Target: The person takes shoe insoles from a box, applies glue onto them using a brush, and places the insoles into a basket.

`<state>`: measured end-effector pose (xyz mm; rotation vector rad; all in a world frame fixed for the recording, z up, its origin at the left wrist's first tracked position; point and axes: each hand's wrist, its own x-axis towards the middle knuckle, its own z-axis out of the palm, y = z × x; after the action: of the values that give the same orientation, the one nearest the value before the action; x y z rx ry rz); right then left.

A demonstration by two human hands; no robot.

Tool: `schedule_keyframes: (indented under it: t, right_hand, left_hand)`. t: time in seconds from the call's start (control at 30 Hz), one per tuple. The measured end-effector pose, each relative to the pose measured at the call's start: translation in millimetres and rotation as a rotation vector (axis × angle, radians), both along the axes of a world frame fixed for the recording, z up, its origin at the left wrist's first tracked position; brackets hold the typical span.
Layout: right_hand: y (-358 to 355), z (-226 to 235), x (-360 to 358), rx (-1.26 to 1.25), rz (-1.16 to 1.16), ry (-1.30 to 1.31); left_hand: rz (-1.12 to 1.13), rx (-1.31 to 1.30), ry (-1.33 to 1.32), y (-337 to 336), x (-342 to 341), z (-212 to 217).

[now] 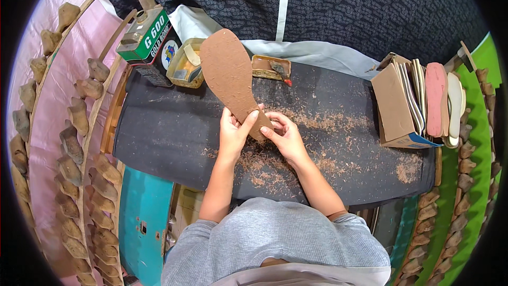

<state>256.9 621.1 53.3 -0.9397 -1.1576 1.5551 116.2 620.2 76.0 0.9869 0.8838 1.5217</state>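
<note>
On the dark workbench (174,132), your left hand (233,133) and right hand (284,136) both grip one brown sole (228,74), near one green tin (145,34).

A brown, rough-surfaced sole-shaped cutout (230,77) stands tilted above the dark, shaving-strewn worktop (169,127).

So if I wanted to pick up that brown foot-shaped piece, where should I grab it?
Probably at the narrow heel end of the brown sole, coming from below, where the left hand and right hand pinch it. That end is slimmer; the wide toe end points away.
</note>
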Motion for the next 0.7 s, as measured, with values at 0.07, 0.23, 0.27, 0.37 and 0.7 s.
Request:
schedule_keyframes:
  t: [0.07, 0.23, 0.27, 0.37, 0.7]
  right_hand:
    - [2.2, -3.8, 1.0, 0.013, 0.014, -0.014]
    - [4.6, -9.1, 2.2, 0.003, 0.019, -0.005]
    - [4.4, -8.8, 2.2, -0.002, 0.018, -0.016]
    - [4.3, -9.9, 2.7, -0.009, 0.017, -0.009]
    - [3.4, -7.3, 1.0, -0.006, 0.022, -0.034]
  left_hand:
    - [0.026, 0.025, 0.118, 3.3, 1.2, -3.2]
    - [-0.037, -0.128, -0.250, 8.7, -3.4, -5.4]
    - [-0.035, -0.130, -0.250, 8.2, -3.7, -4.8]
    - [-0.042, -0.126, -0.306, 6.6, -1.4, -5.8]
    - [0.035, -0.122, -0.200, 7.8, 0.3, -4.3]
